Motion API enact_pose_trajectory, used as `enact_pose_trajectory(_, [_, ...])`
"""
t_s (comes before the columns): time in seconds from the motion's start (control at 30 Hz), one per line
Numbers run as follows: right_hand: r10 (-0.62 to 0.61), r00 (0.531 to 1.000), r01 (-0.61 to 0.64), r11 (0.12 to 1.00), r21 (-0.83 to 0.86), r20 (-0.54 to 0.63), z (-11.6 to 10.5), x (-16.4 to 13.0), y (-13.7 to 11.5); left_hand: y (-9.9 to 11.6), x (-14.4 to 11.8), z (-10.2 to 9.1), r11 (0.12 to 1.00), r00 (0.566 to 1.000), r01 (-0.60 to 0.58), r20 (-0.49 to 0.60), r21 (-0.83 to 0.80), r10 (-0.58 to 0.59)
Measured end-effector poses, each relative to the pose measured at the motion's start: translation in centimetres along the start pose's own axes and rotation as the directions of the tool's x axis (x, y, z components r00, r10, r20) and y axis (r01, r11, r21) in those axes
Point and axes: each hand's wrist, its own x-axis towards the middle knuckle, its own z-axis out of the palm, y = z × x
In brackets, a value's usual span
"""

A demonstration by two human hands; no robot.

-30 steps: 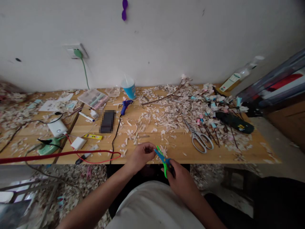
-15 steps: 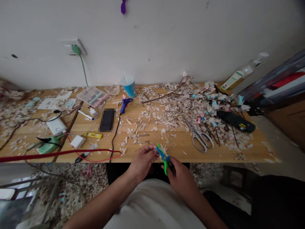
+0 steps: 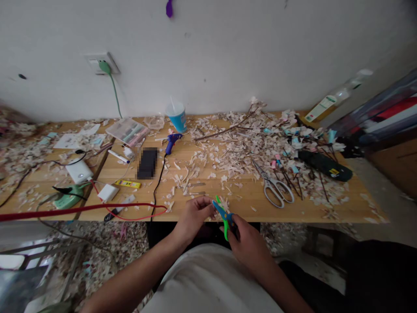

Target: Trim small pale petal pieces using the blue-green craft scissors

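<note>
**Small scissors held at the near edge of a littered tabletop**

Nearest the viewer, the right hand (image 3: 243,237) is closed around the handles of a pair of green and blue scissors (image 3: 223,216), with the blades angled up and to the left. Just to its left, the left hand (image 3: 194,214) is pinched shut on a small pale scrap at the blade tips; the scrap is too small to be made out clearly. The scissors are judged light, stiff and plastic-handled, best held through the finger loops. The scrap is judged thin, soft and easily crushed, so a light fingertip pinch at its edge is suited.

Just beyond both hands lies the wooden tabletop (image 3: 247,208), strewn with pale shavings (image 3: 228,158). Beyond and to the right of the right hand, larger grey-handled scissors (image 3: 275,188) are seen. Beyond the left hand, a blue glue gun (image 3: 171,141) and a blue cup (image 3: 177,117) are found, with a red cable (image 3: 81,210) well to the left.
</note>
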Motion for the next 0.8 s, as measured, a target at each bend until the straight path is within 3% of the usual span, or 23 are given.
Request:
enact_pose_trajectory(0.53, [-0.013, 1.0, 0.013, 1.0, -0.011, 0.0, -0.2, -0.1, -0.3, 1.8, -0.1, -0.5, 0.982, 0.994, -0.016, 0.106, 0.189, -0.004])
enact_pose_trajectory(0.8, [-0.011, 1.0, 0.011, 1.0, -0.02, 0.01, -0.2, -0.4, -0.2, 2.5, -0.1, -0.5, 0.917, 0.992, -0.065, 0.126, 0.393, 0.017])
